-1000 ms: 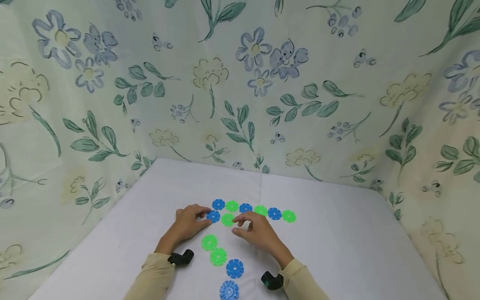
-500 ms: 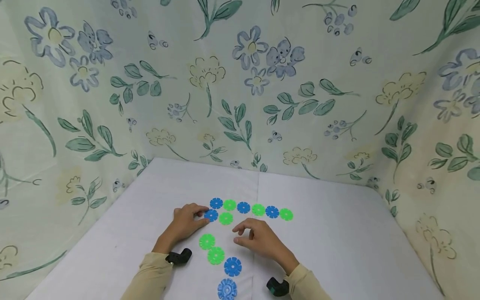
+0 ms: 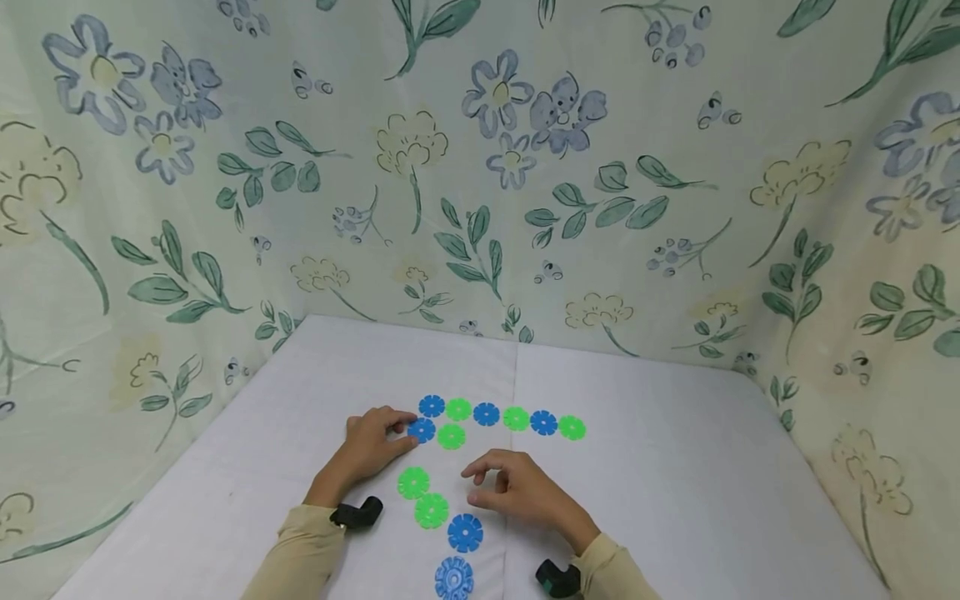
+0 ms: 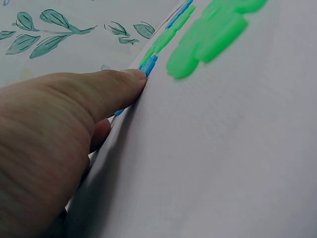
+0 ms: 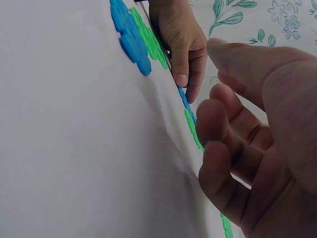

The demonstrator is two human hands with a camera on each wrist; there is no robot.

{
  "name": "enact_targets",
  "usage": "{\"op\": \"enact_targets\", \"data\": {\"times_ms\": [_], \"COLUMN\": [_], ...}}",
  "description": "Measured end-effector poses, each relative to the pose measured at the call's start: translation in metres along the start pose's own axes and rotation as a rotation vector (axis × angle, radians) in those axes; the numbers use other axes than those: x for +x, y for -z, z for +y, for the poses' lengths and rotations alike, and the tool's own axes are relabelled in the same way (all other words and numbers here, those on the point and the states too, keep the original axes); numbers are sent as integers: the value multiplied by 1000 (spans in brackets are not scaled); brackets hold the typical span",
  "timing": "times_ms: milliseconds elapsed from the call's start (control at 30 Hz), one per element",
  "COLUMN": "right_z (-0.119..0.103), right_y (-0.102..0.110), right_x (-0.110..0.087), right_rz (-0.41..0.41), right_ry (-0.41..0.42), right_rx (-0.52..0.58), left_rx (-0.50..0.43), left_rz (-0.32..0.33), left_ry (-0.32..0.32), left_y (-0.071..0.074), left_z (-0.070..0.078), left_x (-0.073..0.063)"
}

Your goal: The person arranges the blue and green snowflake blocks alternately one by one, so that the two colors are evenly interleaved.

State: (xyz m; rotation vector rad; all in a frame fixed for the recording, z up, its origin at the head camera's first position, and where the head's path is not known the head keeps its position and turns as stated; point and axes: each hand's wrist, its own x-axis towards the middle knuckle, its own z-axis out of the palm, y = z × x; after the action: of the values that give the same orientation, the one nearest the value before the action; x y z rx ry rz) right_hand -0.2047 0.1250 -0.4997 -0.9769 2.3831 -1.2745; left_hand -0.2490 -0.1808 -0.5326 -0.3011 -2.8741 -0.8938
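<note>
In the head view, the left arm [image 3: 327,484] is stretched toward one o'clock and the right arm [image 3: 576,520] toward ten, both clad in beige sleeves [image 3: 302,552]. The left hand [image 3: 370,443] is turned toward two o'clock, its thumb and index finger set in a pinch. The right hand [image 3: 527,488] is placed between three and four o'clock from the left, its fingers loosely curled, its thumb pointed toward nine.

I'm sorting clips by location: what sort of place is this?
Probably a screened-off tabletop recording set-up; I can't tell what building holds it. A flower-printed cloth hangs behind and beside a white-covered table, blue and green notched discs lie there, and two black wrist devices are in view.
</note>
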Motion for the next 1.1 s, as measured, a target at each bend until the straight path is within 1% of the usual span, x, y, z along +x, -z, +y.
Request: {"op": "enact_targets", "data": {"times_ms": [133, 333, 467, 567, 633, 800, 1100], "right_z": [5, 8, 8, 9, 8, 8, 8], "right_y": [-3, -8, -12, -15, -15, -14, -10], "right_x": [2, 1, -2, -5, -6, -6, -5], "right_rz": [-55, -87, -125, -155, -176, -198, -212], "right_ry": [20, 40, 60, 54, 30, 3, 49], "right_rx": [15, 38, 58, 67, 70, 42, -47], "left_rx": [-2, -1, 2, 2, 1, 1, 3], "left_rz": [9, 6, -4, -10, -11, -6, 5], "left_ry": [12, 14, 11, 9, 9, 2, -2], "left_y": [0, 0, 0, -2, -4, -3, -1], "left_z": [0, -2, -2, -1, -2, -1, 0], "left_x": [-2, -3, -3, -3, -3, -3, -1]}}
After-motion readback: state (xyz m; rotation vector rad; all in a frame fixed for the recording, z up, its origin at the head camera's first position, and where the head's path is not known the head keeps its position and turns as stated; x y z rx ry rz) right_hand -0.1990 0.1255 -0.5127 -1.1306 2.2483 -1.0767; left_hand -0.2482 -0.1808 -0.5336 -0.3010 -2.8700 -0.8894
